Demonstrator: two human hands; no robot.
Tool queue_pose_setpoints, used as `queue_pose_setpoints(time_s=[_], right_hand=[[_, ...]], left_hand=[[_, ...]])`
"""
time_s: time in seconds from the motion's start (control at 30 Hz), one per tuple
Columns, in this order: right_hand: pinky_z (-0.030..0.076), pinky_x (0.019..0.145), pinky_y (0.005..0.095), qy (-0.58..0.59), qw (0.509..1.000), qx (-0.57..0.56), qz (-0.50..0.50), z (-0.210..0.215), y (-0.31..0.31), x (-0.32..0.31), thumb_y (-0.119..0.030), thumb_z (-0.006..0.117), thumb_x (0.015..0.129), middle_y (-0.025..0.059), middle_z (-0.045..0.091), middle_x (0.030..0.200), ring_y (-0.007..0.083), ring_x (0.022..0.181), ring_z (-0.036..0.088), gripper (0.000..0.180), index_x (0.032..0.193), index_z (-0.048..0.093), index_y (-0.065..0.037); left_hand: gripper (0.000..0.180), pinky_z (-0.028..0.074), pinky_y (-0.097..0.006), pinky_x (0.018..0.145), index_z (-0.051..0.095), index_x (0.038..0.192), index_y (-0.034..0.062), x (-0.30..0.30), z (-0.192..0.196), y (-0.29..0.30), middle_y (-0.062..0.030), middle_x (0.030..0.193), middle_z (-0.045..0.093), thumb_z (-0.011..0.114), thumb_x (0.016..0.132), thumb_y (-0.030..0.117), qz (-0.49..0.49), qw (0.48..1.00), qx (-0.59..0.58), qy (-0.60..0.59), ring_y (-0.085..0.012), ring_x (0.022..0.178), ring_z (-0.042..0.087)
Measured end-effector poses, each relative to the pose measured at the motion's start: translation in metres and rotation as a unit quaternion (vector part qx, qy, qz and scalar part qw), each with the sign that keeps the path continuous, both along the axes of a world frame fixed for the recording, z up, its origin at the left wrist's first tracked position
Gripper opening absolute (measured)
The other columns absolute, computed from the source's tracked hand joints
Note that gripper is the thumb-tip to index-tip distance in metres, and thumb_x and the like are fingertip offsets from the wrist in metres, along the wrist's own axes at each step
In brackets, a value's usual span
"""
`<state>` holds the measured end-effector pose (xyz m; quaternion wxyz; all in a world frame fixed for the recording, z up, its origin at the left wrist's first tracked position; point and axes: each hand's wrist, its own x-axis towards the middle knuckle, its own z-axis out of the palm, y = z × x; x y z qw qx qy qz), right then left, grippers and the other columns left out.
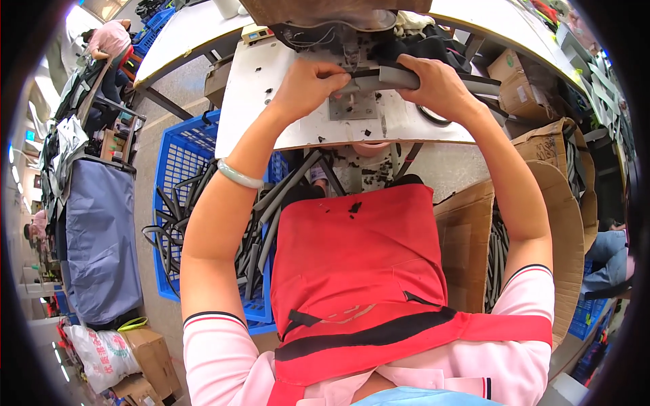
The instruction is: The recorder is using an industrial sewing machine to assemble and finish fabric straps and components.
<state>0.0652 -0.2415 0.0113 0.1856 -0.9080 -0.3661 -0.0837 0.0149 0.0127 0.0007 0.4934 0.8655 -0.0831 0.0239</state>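
Note:
A grey and black strip, tube-like in shape [369, 82], runs across the white worktable under the machine head [325, 37]. My left hand [306, 88] is closed, thumb and fingers pinching the strip's left end near the machine's lower tip. Farther right, my right hand [440, 86] wraps round the same strip, thumb on the near side. Beyond that hand the strip's grey tail [482, 85] trails off to the right. Just below the strip, a square metal plate [359, 109] is set into the tabletop [247, 111]. Part of the machine's working tip is hard to make out.
A blue plastic crate [162, 162] with many similar strips [254, 250] stands left of my lap. On the right, an open cardboard box [464, 237] holds more strips. Small black scraps dot the table and my red apron [359, 250]. Another person [112, 40] is at far left.

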Motion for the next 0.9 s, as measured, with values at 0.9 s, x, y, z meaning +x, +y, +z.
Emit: queue_pose_setpoints(time_s=[0.9], right_hand=[[0.048,0.080,0.0452,0.075,0.993,-0.084,0.034,-0.015,-0.001,-0.093,-0.015,0.075,0.074,0.0189,0.064,0.094,0.0378,0.092,0.061,0.040,0.108,0.055,-0.005]], left_hand=[[0.030,0.046,-0.025,0.062,0.069,0.093,-0.0002,-0.083,-0.046,0.011,-0.0029,0.074,0.064,0.059,0.096,0.027,-0.134,0.974,0.005,0.182,-0.0080,0.068,0.056]])
